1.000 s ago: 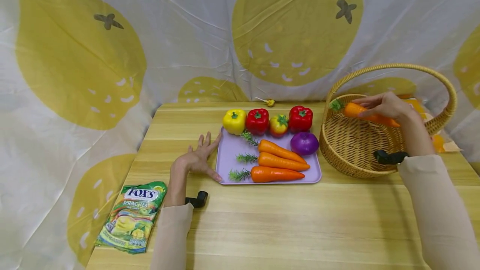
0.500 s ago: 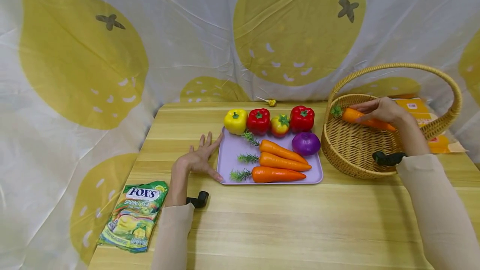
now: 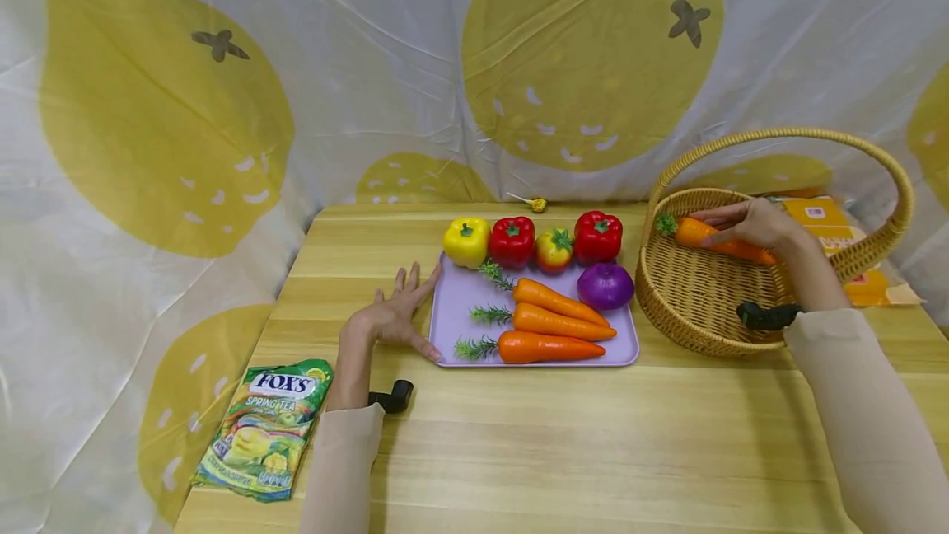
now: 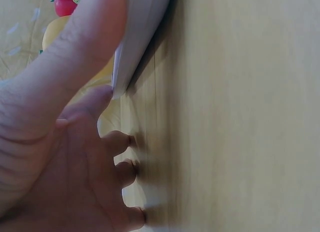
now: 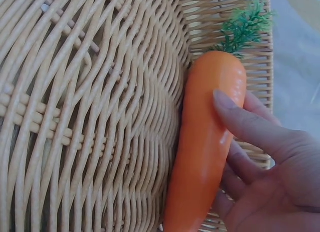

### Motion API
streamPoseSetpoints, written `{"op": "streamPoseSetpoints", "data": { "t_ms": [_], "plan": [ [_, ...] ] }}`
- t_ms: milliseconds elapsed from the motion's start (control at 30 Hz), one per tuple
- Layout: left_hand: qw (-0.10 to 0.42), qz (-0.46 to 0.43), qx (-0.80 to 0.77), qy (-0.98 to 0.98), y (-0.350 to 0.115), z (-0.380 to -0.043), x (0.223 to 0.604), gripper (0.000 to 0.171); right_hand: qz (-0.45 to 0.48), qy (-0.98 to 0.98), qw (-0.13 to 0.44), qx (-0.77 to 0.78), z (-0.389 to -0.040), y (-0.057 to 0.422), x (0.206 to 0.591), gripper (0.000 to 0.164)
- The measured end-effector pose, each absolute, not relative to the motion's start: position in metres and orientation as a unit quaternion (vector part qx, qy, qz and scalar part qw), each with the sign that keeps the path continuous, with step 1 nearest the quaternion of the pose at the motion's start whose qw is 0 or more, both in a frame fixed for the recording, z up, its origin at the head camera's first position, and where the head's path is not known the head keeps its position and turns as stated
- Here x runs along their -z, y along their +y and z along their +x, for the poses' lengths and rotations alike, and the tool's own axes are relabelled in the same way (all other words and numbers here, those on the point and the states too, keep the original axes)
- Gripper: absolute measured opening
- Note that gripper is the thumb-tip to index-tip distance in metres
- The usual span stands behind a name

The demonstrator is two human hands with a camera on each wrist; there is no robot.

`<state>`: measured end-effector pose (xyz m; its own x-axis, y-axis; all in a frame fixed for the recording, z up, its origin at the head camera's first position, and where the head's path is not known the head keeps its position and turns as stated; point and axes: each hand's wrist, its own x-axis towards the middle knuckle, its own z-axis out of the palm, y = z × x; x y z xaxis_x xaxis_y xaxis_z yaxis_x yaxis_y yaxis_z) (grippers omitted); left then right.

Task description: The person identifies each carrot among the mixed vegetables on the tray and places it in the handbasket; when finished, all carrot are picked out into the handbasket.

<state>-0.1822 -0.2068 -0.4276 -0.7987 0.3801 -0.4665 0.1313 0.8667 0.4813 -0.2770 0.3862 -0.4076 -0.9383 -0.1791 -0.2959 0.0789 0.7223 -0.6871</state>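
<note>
My right hand (image 3: 756,225) reaches into the wicker basket (image 3: 678,324) and holds a carrot (image 5: 205,122) with a green top, thumb on one side and fingers on the other. In the right wrist view the carrot lies close along the woven wicker. My left hand (image 3: 393,316) is spread at the left edge of the lilac tray (image 3: 452,295), its thumb and index fingertip at the tray's rim. Three more carrots (image 3: 556,346) lie side by side on the tray, tops to the left. A purple onion (image 3: 605,286) sits at the tray's right.
Along the tray's far edge stand a yellow bell pepper (image 3: 466,242), two red bell peppers (image 3: 511,242) and a red-yellow fruit (image 3: 553,250). A lollipop (image 3: 535,204) lies behind them. A green candy bag (image 3: 267,427) is at left. An orange packet (image 3: 830,225) lies behind the basket, whose handle arches overhead.
The right hand has lowered the carrot slightly, deeper into the basket towards its far wall. The left hand has stayed at the tray's edge.
</note>
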Motion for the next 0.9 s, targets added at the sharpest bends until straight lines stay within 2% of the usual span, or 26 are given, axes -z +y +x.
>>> {"op": "streamPoseSetpoints", "data": {
  "t_ms": [500, 667, 900],
  "plan": [
    [0.283, 0.142, -0.217, 0.923, -0.2056, -0.182, 0.4283, 0.147, -0.028, 0.89, 0.207, 0.405, -0.2769, 0.3935, 0.4094, 0.064],
    [0.284, 0.139, -0.219, 0.923, -0.2053, -0.1823, 0.4278, 0.147, -0.04, 0.898, 0.199, 0.391, -0.2784, 0.3944, 0.4106, 0.066],
    [0.285, 0.137, -0.221, 0.923, -0.2059, -0.1817, 0.4267, 0.147, -0.055, 0.895, 0.177, 0.406, -0.281, 0.3885, 0.4051, 0.054]
  ]
}}
